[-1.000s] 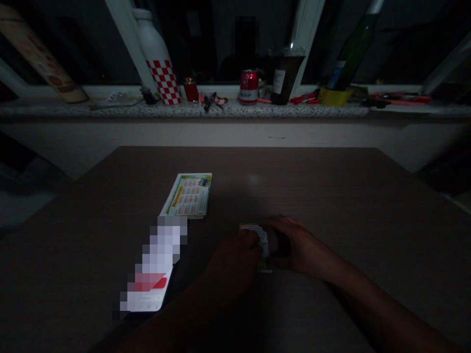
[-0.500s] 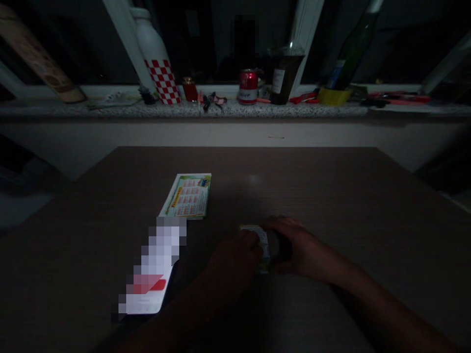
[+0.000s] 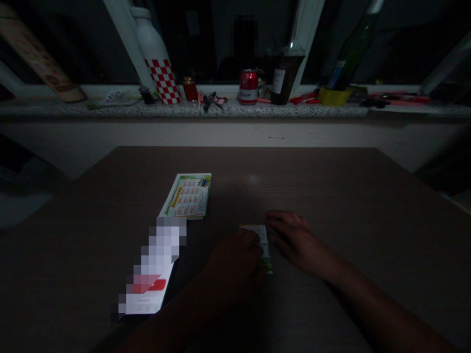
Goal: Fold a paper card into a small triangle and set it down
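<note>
Printed card [image 3: 263, 234]: right of the phone [image 3: 150, 300], partly under the left hand [image 3: 235, 257]; whether its fingers pinch or merely press, I cannot tell.
Right hand [image 3: 300, 240]: farther right of the phone, fingers loosely spread beside the card's edge; I see nothing gripped.
Risk: in this dimness, covering fingers could make me misjudge that edge and crease the card.
Containers, beyond the phone: checkered bottle [image 3: 162, 76], jar [image 3: 190, 91], red can [image 3: 248, 88], cup [image 3: 282, 83]; contents unclear.

Card [image 3: 263, 236] part-hidden, phone scrn [image 3: 147, 303] part-pixelated
L hand [image 3: 235, 257] covers much of card; R hand [image 3: 294, 238] maybe touching edge, can't tell; green btl [image 3: 355, 54] top cut off.
</note>
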Motion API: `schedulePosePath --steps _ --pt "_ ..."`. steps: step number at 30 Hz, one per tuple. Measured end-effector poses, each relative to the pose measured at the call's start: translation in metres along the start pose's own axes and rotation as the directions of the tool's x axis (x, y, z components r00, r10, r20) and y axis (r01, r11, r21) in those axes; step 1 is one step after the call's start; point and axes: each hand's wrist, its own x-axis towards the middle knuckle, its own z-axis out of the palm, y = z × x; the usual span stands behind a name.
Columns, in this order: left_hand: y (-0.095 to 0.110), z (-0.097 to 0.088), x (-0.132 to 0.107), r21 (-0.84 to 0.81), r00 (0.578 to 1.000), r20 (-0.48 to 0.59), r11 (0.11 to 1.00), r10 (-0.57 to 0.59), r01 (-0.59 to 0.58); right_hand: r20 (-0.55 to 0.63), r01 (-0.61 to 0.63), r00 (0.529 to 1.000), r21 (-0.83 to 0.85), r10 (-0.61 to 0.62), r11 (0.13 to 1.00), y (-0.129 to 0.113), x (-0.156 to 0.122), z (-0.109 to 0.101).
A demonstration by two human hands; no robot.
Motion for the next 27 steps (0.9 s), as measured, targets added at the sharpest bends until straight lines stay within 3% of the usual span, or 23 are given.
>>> schedulePosePath --steps 13,21,27 --pt "-0.003 0.002 0.0 -0.059 0.999 -0.025 0.998 0.037 -0.038 -0.012 0.014 1.0 0.009 -0.014 1.0 0.002 0.0 -0.001" --pt "-0.002 -0.002 -0.002 -0.205 0.991 -0.132 0.979 -0.016 -0.011 -0.047 0.075 0.996 0.079 -0.072 0.994 -0.001 0.002 -0.007" --pt "-0.005 0.0 -0.002 -0.324 0.944 -0.316 0.946 -0.091 -0.017 -0.11 0.166 0.982 0.124 -0.153 0.978 -0.003 0.002 -0.012"
